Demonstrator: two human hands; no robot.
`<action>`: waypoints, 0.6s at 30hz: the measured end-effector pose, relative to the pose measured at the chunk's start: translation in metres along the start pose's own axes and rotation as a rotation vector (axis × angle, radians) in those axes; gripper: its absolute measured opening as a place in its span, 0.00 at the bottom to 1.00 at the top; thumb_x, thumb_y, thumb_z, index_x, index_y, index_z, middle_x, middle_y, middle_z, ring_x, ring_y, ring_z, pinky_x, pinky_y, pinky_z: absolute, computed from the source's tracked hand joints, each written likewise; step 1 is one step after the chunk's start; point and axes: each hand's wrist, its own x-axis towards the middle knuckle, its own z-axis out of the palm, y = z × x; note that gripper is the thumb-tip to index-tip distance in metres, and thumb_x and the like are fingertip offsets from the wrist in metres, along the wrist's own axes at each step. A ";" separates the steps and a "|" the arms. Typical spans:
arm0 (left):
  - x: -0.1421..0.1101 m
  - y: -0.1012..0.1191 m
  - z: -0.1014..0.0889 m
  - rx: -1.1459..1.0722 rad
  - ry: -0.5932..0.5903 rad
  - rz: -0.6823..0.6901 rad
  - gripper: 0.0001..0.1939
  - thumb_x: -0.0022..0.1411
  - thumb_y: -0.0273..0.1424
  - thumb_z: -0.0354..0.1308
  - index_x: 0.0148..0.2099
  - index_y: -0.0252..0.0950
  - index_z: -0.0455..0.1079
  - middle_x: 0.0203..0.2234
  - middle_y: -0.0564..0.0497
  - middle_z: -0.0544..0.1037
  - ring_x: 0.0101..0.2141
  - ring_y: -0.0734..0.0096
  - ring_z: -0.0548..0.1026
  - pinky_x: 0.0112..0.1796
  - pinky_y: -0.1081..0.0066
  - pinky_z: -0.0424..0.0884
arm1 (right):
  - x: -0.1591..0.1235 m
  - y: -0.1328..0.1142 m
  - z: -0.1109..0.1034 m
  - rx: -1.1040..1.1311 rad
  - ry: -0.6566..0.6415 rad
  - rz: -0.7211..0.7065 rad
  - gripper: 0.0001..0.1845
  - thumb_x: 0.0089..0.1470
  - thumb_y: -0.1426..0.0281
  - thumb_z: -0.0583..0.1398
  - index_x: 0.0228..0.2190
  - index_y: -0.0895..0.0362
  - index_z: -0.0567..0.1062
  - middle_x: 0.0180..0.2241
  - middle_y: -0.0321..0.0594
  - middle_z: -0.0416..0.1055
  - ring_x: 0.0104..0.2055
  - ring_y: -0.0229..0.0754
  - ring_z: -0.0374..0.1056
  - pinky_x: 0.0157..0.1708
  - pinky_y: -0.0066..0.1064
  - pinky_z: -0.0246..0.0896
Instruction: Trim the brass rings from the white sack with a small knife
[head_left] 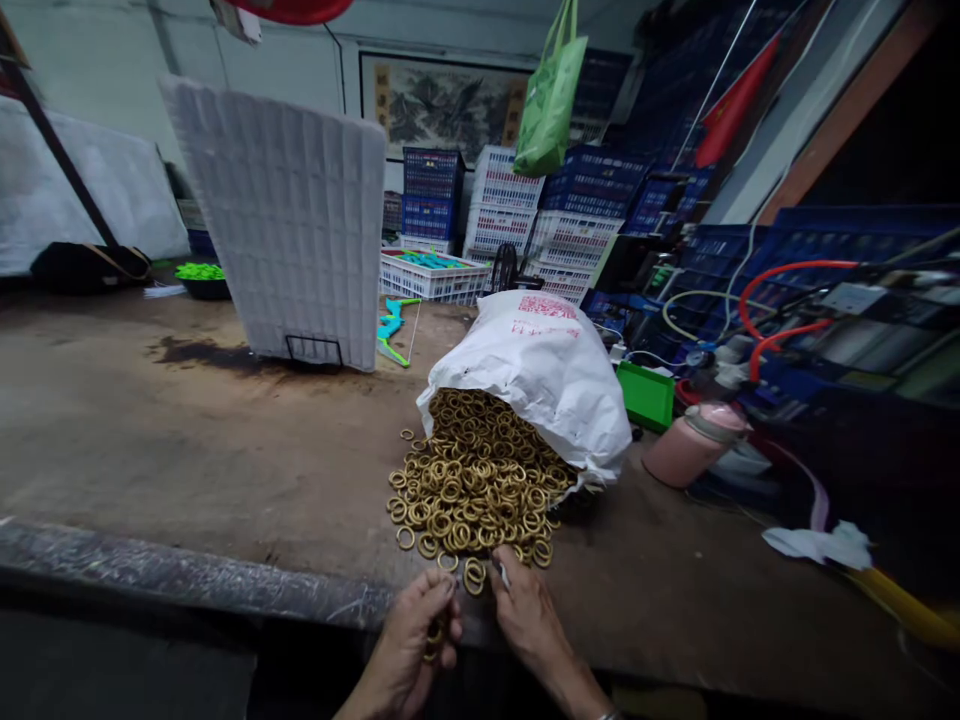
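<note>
My left hand [416, 635] is at the table's front edge, its fingers curled round several brass-coloured rings [434, 638]. To its right, my right hand [529, 612] touches the near side of a heap of the same rings [480, 490]. Its fingers are drawn together, with a small pale thing showing by the fingertips that I cannot make out. A pair of rings [474, 576] lies between the two hands. The heap spills from the mouth of a white woven sack [540, 370] lying on its side.
The brown table [187, 450] has a worn front edge. On it stand a white ribbed panel [300, 220], a blue-green toy bow [391, 330], a pink bottle [694, 442] and a green tray [645, 394]. Stacked crates [502, 200] and a hanging green bag [551, 105] are behind.
</note>
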 end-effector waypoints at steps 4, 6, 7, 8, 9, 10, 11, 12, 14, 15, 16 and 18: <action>0.004 -0.004 0.003 0.042 0.016 0.037 0.14 0.49 0.37 0.60 0.33 0.34 0.63 0.20 0.57 0.67 0.19 0.82 0.64 0.16 0.82 0.54 | -0.001 0.002 -0.007 0.037 0.035 0.033 0.09 0.51 0.73 0.46 0.29 0.55 0.64 0.26 0.39 0.69 0.27 0.40 0.66 0.27 0.27 0.55; 0.005 -0.005 0.002 0.042 0.034 0.051 0.13 0.50 0.36 0.60 0.34 0.34 0.63 0.21 0.57 0.66 0.19 0.83 0.63 0.16 0.83 0.54 | -0.003 0.001 -0.008 0.059 0.041 0.043 0.08 0.51 0.72 0.47 0.31 0.55 0.65 0.27 0.40 0.70 0.29 0.41 0.67 0.28 0.28 0.56; 0.005 -0.005 0.001 0.043 0.045 0.055 0.13 0.51 0.36 0.59 0.34 0.34 0.63 0.21 0.57 0.66 0.19 0.83 0.63 0.16 0.83 0.54 | -0.004 0.000 -0.009 0.063 0.034 0.043 0.08 0.51 0.72 0.48 0.32 0.55 0.65 0.27 0.40 0.71 0.30 0.41 0.67 0.29 0.28 0.57; 0.004 -0.005 0.001 0.046 0.057 0.056 0.12 0.51 0.36 0.59 0.34 0.34 0.63 0.21 0.58 0.66 0.18 0.83 0.63 0.16 0.83 0.54 | -0.005 -0.001 -0.008 0.059 0.024 0.036 0.08 0.51 0.72 0.49 0.33 0.55 0.65 0.28 0.41 0.71 0.31 0.41 0.68 0.30 0.28 0.57; 0.004 -0.005 0.000 0.051 0.070 0.059 0.12 0.51 0.36 0.59 0.34 0.34 0.63 0.21 0.58 0.66 0.18 0.84 0.62 0.16 0.83 0.54 | -0.006 -0.003 -0.008 0.049 0.011 0.022 0.08 0.51 0.71 0.49 0.34 0.55 0.66 0.29 0.41 0.72 0.31 0.42 0.68 0.30 0.28 0.57; 0.003 -0.004 -0.001 0.058 0.084 0.063 0.12 0.51 0.35 0.59 0.35 0.34 0.63 0.20 0.58 0.66 0.18 0.84 0.62 0.16 0.83 0.54 | -0.006 -0.004 -0.008 0.030 0.000 0.001 0.08 0.52 0.70 0.50 0.35 0.55 0.66 0.31 0.41 0.72 0.32 0.42 0.68 0.30 0.28 0.57; 0.003 -0.004 -0.001 0.065 0.096 0.069 0.12 0.52 0.35 0.58 0.35 0.34 0.63 0.20 0.58 0.65 0.18 0.84 0.62 0.15 0.83 0.54 | -0.007 -0.006 -0.007 0.004 -0.007 -0.022 0.09 0.52 0.69 0.51 0.36 0.55 0.66 0.32 0.41 0.72 0.33 0.42 0.69 0.30 0.28 0.56; 0.002 -0.003 -0.002 0.071 0.108 0.076 0.12 0.52 0.35 0.58 0.35 0.35 0.62 0.20 0.58 0.65 0.18 0.84 0.62 0.15 0.83 0.54 | -0.007 -0.007 -0.006 -0.026 -0.013 -0.045 0.10 0.52 0.69 0.52 0.37 0.55 0.66 0.33 0.41 0.72 0.33 0.43 0.69 0.30 0.28 0.56; 0.001 -0.003 -0.003 0.079 0.123 0.090 0.11 0.52 0.35 0.58 0.35 0.35 0.62 0.20 0.59 0.65 0.18 0.84 0.61 0.15 0.83 0.54 | -0.008 -0.010 -0.005 -0.086 -0.021 -0.076 0.11 0.52 0.68 0.53 0.39 0.54 0.66 0.34 0.40 0.72 0.34 0.42 0.68 0.30 0.28 0.54; 0.001 -0.002 -0.003 0.084 0.127 0.096 0.11 0.52 0.35 0.58 0.35 0.35 0.62 0.20 0.59 0.65 0.18 0.84 0.61 0.15 0.83 0.54 | -0.007 -0.011 -0.005 -0.112 -0.026 -0.079 0.11 0.52 0.69 0.54 0.39 0.54 0.66 0.35 0.40 0.72 0.33 0.42 0.68 0.29 0.28 0.54; 0.001 -0.002 -0.003 0.092 0.130 0.101 0.11 0.52 0.35 0.58 0.35 0.35 0.62 0.20 0.59 0.65 0.18 0.84 0.61 0.15 0.83 0.54 | -0.007 -0.011 -0.004 -0.131 -0.031 -0.077 0.10 0.52 0.70 0.53 0.38 0.54 0.66 0.34 0.39 0.72 0.33 0.41 0.68 0.29 0.27 0.53; 0.001 -0.002 -0.003 0.111 0.136 0.101 0.11 0.52 0.35 0.58 0.35 0.35 0.62 0.20 0.59 0.64 0.18 0.84 0.61 0.15 0.83 0.54 | -0.007 -0.011 -0.005 -0.146 -0.039 -0.062 0.08 0.51 0.72 0.53 0.37 0.53 0.66 0.34 0.38 0.72 0.32 0.40 0.68 0.29 0.27 0.51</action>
